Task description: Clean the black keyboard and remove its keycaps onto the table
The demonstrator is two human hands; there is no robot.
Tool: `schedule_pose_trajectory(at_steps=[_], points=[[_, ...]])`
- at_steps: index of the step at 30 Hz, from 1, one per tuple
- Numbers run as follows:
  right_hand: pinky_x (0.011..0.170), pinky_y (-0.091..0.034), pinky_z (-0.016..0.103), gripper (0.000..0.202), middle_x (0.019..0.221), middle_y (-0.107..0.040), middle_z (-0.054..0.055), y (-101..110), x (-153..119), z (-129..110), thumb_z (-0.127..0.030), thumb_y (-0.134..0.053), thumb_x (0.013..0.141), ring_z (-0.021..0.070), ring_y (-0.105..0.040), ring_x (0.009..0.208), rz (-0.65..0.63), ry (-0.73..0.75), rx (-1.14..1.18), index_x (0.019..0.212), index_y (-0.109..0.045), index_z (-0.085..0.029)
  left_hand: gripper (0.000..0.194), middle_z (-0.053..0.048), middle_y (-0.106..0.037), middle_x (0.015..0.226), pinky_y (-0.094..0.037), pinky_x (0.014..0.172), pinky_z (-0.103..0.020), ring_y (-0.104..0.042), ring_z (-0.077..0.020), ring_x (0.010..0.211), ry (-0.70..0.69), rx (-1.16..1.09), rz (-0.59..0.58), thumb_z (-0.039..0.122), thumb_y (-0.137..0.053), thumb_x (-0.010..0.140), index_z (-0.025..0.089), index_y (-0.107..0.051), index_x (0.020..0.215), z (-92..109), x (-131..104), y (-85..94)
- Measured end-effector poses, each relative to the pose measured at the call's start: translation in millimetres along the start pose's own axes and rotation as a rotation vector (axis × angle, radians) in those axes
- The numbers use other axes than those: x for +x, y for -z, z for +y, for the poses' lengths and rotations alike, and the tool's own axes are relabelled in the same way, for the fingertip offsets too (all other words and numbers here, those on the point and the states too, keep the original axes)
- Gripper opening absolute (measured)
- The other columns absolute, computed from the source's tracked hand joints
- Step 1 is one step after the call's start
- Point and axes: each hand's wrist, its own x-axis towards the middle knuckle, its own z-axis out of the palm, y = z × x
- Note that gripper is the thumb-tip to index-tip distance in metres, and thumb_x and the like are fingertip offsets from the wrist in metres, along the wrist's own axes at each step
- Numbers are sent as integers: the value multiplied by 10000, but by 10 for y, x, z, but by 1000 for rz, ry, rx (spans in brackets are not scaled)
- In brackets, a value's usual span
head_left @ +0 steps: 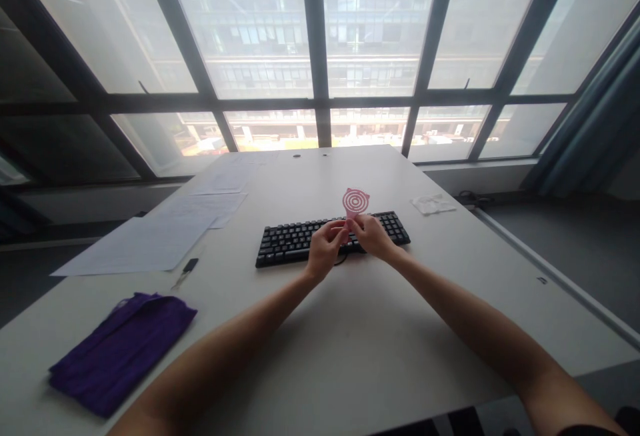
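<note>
Above a black keyboard (pixel 290 239), both of my hands meet around the handle of a small pink handheld fan (pixel 355 202). Its round head shows pale concentric rings and two ear-like points, and it stands upright. My left hand (pixel 326 244) is closed, fingertips pressed together at the lower end of the handle. Higher up, my right hand (pixel 371 235) pinches the handle just below the head. Fingers cover most of the handle, and the hands block the middle of the keyboard.
At the left lie a purple cloth bag (pixel 123 349), a small black object with a clear strip (pixel 190 265) and several white paper sheets (pixel 145 243). A crumpled white tissue or wrapper (pixel 433 204) rests at the right. Windows stand behind the white table (pixel 320 356).
</note>
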Motion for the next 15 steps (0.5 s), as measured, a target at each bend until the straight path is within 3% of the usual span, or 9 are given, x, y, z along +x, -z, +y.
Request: schedule_pose_trajectory(at_steps=[4, 8, 11, 15], points=[[570, -414, 255, 344, 622, -642, 14, -153, -29, 1, -406, -491, 932, 163, -581, 593, 8, -143, 217, 710, -625, -180, 423, -81, -761, 925, -577, 702, -296, -706, -182, 750, -42, 95, -108, 397, -696, 873, 124, -674, 1195, -22, -73, -45], [569, -462, 272, 309, 690, -681, 39, -101, 41, 79, -405, -490, 924, 176, -612, 612, 30, -146, 285, 806, -649, -168, 300, -62, -747, 873, -538, 684, -263, -676, -160, 732, -197, 357, -191, 352, -569, 965, 150, -736, 1112, -11, -113, -45], [484, -427, 266, 356, 597, -619, 14, 79, 188, 258, -474, -464, 935, 158, -545, 498, 113, -189, 296, 849, -635, -174, 268, -56, -736, 845, -517, 691, -254, -649, -145, 712, -322, 464, -301, 306, -538, 981, 162, -743, 1074, 0, -156, -62], [454, -405, 238, 387, 573, -585, -8, 562, 416, 719, -532, -463, 936, 136, -510, 459, 407, -328, 205, 967, -605, -173, 245, -44, -730, 812, -502, 677, -237, -633, -125, 674, -394, 514, -458, 233, -516, 981, 174, -733, 1079, -5, -218, -91]])
